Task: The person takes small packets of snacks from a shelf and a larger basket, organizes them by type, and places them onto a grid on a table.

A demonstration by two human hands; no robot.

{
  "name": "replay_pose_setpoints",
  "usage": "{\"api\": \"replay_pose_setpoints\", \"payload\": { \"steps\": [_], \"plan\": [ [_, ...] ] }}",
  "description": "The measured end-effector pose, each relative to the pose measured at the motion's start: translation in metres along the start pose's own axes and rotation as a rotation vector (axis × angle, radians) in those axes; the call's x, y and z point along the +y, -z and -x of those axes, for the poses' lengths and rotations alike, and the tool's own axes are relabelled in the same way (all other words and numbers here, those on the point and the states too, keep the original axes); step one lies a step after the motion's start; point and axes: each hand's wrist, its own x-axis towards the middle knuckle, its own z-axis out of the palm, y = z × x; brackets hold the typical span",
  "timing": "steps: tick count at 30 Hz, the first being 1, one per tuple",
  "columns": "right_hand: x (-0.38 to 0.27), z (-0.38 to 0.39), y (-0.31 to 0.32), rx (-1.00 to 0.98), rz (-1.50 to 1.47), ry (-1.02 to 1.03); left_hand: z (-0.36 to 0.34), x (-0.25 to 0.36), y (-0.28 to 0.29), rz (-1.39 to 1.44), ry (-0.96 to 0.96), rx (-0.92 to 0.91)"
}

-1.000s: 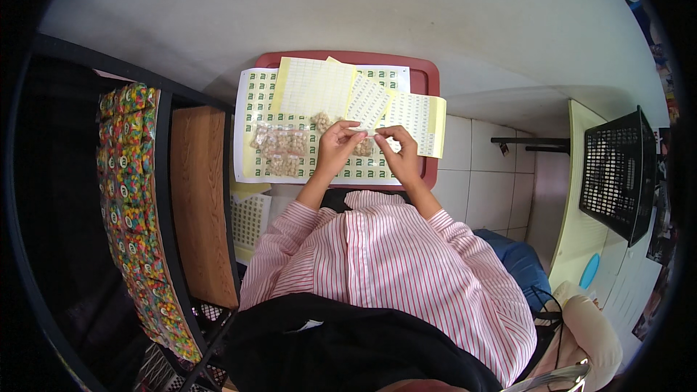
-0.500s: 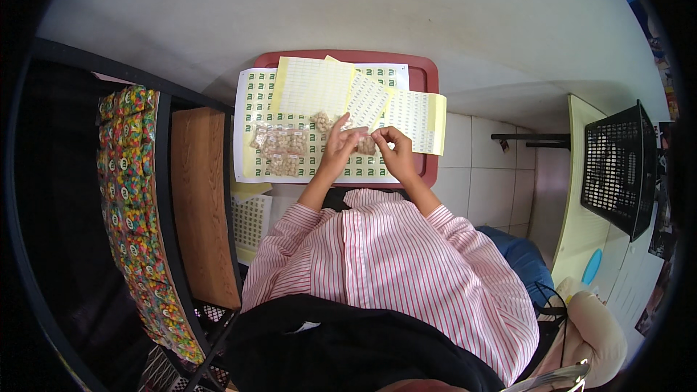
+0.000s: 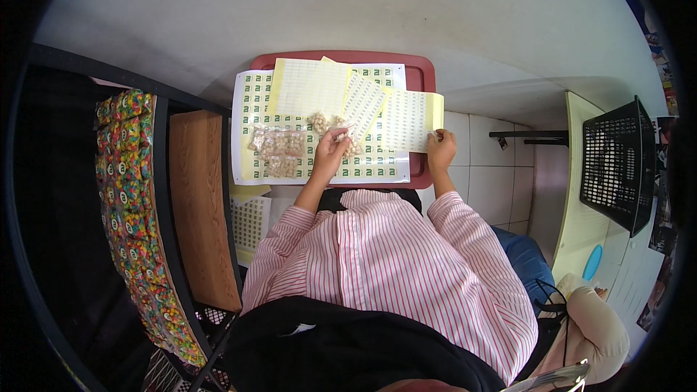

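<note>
My left hand [image 3: 330, 152] is closed, thumb and fingers pinching a small clear bag [image 3: 353, 148] of beige pieces over the middle of the printed sheet. My right hand [image 3: 441, 151] has its fingertips pinched at the lower right corner of a label sheet [image 3: 409, 120] with a yellow edge; whether a single label is between them is too small to tell. To the left of my left hand lie several filled clear bags [image 3: 282, 144] in rows. Just beyond its fingertips sits another small bag [image 3: 318, 122] of beige pieces.
Beneath the papers is a red tray-like board [image 3: 422, 72]. More label sheets [image 3: 312, 86] overlap at the back. On the left stand a brown wooden panel [image 3: 200, 210] and hanging strips of colourful packets [image 3: 131, 196]. A black plastic basket [image 3: 617, 167] stands at the right.
My right hand has left the small bag and moved right to the label sheet's corner. My left hand keeps hold of the bag, slightly lower and further left.
</note>
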Motion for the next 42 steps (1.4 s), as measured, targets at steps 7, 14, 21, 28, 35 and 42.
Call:
{"api": "replay_pose_setpoints", "payload": {
  "steps": [7, 14, 21, 28, 35, 42],
  "plan": [
    [0.012, -0.006, 0.000, 0.008, -0.020, -0.040, 0.000, -0.001, 0.002, 0.022, -0.004, 0.029],
    [0.006, -0.011, -0.004, -0.009, -0.013, -0.141, -0.002, -0.005, 0.002, 0.035, -0.024, 0.022],
    [0.003, -0.012, -0.006, -0.003, 0.024, -0.145, -0.002, -0.006, 0.002, 0.056, -0.038, 0.024],
    [0.004, -0.006, -0.013, 0.042, 0.073, -0.024, -0.002, -0.004, 0.004, 0.117, 0.094, 0.032],
    [-0.004, -0.004, -0.016, -0.011, -0.068, -0.135, 0.001, 0.006, -0.001, 0.106, 0.063, -0.016],
    [-0.115, 0.024, 0.014, -0.582, -0.921, -0.457, 0.007, 0.013, -0.006, 0.059, -0.006, -0.070]
  ]
}}
